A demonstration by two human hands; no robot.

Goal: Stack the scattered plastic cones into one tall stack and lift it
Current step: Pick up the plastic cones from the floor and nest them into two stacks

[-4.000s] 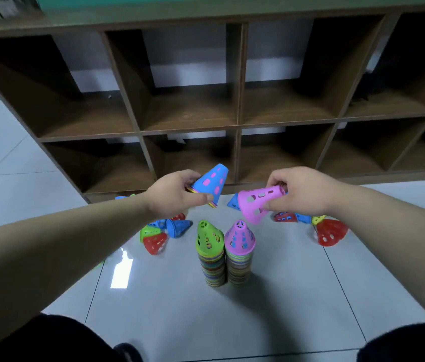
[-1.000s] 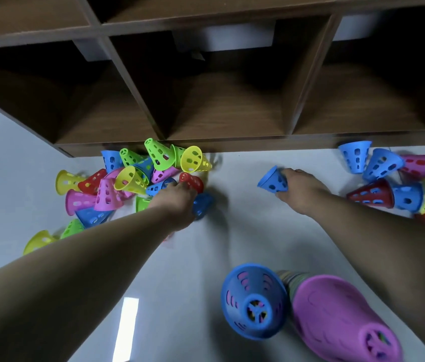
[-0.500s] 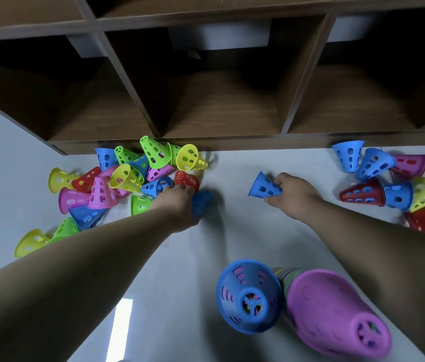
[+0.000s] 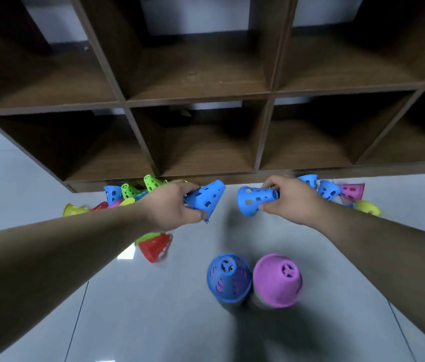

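My left hand (image 4: 172, 206) grips a blue perforated cone (image 4: 207, 198) in the air, wide end toward the upper right. Held by my right hand (image 4: 291, 201) is a second blue cone (image 4: 255, 199), lying sideways with its wide end to the left. Both are lifted above the grey floor, a short gap between them. Below them stand two stacks side by side: one topped by a blue cone (image 4: 228, 276), the other by a purple cone (image 4: 278, 279).
Loose cones lie in a left pile (image 4: 123, 195) by the shelf foot, with a red cone (image 4: 155, 246) nearer me. A smaller group (image 4: 342, 195) of blue, pink and yellow cones lies behind my right hand. A brown cubby shelf (image 4: 206, 105) fills the background.
Both hands have risen from the floor, each carrying a blue cone, and come closer together above the two stacks. The view has tilted up, showing more shelf.
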